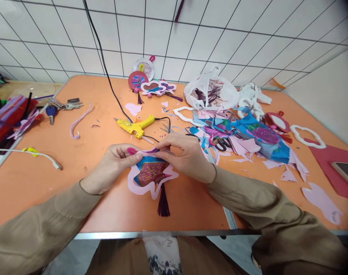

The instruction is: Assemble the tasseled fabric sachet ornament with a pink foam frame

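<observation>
Between my hands, above the front of the table, is a tasselled ornament [151, 172] with a pink scalloped border and a blue and purple patterned cloth centre. A dark purple tassel [163, 202] hangs from its lower right. My left hand [112, 164] pinches its upper left edge, beside a magenta loop [131, 151]. Thumb and fingers of my right hand [185, 154] are closed on the top edge, where a strip of purple shows. Just beyond my hands lies a yellow hot glue gun [136, 126], its black cord running up to the wall.
Finished-looking ornaments [142, 80] lean at the back wall. To the right are a white plastic bag [211, 91], blue floral cloth [259, 133], pink scraps, scissors handles [222, 145] and a white frame [308, 136]. Keys [65, 105], a pink fuzzy stem [80, 121] and a white cable [44, 156] lie left.
</observation>
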`<state>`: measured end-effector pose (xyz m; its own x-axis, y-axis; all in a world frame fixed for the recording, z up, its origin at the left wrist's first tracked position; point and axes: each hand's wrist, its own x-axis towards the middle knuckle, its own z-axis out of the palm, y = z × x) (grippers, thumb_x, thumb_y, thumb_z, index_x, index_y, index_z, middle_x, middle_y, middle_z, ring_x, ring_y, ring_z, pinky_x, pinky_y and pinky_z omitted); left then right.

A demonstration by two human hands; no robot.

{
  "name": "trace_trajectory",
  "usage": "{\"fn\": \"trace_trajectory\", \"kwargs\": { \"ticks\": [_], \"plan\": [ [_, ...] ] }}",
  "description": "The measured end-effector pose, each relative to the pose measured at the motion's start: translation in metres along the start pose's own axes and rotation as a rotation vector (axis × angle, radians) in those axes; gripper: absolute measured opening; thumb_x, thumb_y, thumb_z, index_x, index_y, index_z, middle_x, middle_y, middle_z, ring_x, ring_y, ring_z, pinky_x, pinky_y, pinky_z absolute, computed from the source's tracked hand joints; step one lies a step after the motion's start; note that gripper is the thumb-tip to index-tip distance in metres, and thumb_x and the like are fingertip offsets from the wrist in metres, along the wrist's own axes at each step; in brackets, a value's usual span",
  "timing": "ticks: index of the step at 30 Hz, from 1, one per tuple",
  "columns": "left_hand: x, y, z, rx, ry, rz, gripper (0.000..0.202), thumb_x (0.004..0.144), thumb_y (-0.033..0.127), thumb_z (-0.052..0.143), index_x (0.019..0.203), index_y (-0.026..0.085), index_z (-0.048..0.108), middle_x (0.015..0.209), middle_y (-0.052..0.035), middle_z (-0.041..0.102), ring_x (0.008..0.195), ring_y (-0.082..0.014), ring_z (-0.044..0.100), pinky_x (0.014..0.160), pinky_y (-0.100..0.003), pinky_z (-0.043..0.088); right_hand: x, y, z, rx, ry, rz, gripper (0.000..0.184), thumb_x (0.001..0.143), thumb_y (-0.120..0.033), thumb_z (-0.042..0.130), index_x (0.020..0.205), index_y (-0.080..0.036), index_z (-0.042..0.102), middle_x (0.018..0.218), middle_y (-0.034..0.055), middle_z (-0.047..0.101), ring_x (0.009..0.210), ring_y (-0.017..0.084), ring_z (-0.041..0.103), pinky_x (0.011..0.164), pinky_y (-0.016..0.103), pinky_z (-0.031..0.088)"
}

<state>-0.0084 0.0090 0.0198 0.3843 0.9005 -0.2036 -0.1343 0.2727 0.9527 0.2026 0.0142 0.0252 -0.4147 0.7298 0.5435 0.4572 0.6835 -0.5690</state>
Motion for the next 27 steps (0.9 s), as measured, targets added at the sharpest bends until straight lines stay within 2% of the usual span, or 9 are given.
{"fn": "trace_trajectory", "kwargs": {
  "ticks": [5,8,12,14,19,27],
  "plan": [
    [0.0007,-0.0005,-0.0015,-0.006,-0.009,0.009,0.020,0.069,0.033,0.082,0.067,0.015,0.073,0.063,-0.0011,0.071,0.059,-0.0102,0.061,0.060,-0.020,0.049,0.0017,0.0021,-0.0002,-0.015,0.000,-0.019,0.011,0.083,-0.022,0.070,0.074,-0.018,0.065,0.069,0.0011,0.066,0.066,0.013,0.059,0.064,0.028,0.044],
    [0.0011,-0.0016,-0.0025,-0.010,-0.018,0.012,0.017,0.071,0.032,0.081,0.074,0.016,0.077,0.069,-0.0030,0.074,0.064,-0.0128,0.065,0.065,-0.022,0.052,0.0033,0.0034,-0.0007,-0.046,-0.003,-0.025,0.015,0.084,-0.025,0.069,0.071,-0.019,0.064,0.070,0.0017,0.063,0.069,0.015,0.058,0.066,0.030,0.045],
    [0.0004,-0.0020,-0.0037,-0.007,-0.042,0.009,0.017,0.073,0.031,0.079,0.083,0.017,0.079,0.075,-0.0049,0.076,0.069,-0.0153,0.067,0.068,-0.025,0.054,0.0051,0.0042,-0.0023,-0.049,0.020,-0.067,0.018,0.085,-0.029,0.067,0.071,-0.019,0.064,0.095,0.0090,0.067,0.090,0.020,0.062,0.078,0.036,0.049],
    [0.0000,-0.0013,-0.0035,-0.009,-0.056,0.008,0.017,0.074,0.031,0.079,0.083,0.017,0.079,0.074,-0.0047,0.076,0.067,-0.0145,0.067,0.066,-0.023,0.053,0.0055,0.0043,-0.0027,0.021,-0.002,-0.057,0.016,0.085,-0.027,0.067,0.072,-0.019,0.063,0.100,0.0093,0.069,0.094,0.020,0.064,0.082,0.037,0.050],
    [-0.0005,0.0016,-0.0023,-0.031,-0.073,-0.006,0.016,0.074,0.031,0.079,0.082,0.017,0.079,0.075,-0.0047,0.077,0.068,-0.0134,0.067,0.068,-0.022,0.053,0.0055,0.0033,-0.0013,0.194,-0.051,0.089,0.014,0.084,-0.023,0.068,0.072,-0.018,0.062,0.075,0.0030,0.070,0.071,0.014,0.065,0.068,0.028,0.051],
    [-0.0015,-0.0004,-0.0063,-0.066,-0.069,-0.044,0.016,0.072,0.030,0.081,0.077,0.016,0.078,0.071,-0.0049,0.075,0.064,-0.0135,0.065,0.065,-0.023,0.051,0.0046,0.0031,0.0017,0.238,-0.007,0.154,0.015,0.080,-0.025,0.071,0.069,-0.018,0.062,0.069,0.0005,0.068,0.064,0.012,0.061,0.062,0.026,0.049]
  ]
}}
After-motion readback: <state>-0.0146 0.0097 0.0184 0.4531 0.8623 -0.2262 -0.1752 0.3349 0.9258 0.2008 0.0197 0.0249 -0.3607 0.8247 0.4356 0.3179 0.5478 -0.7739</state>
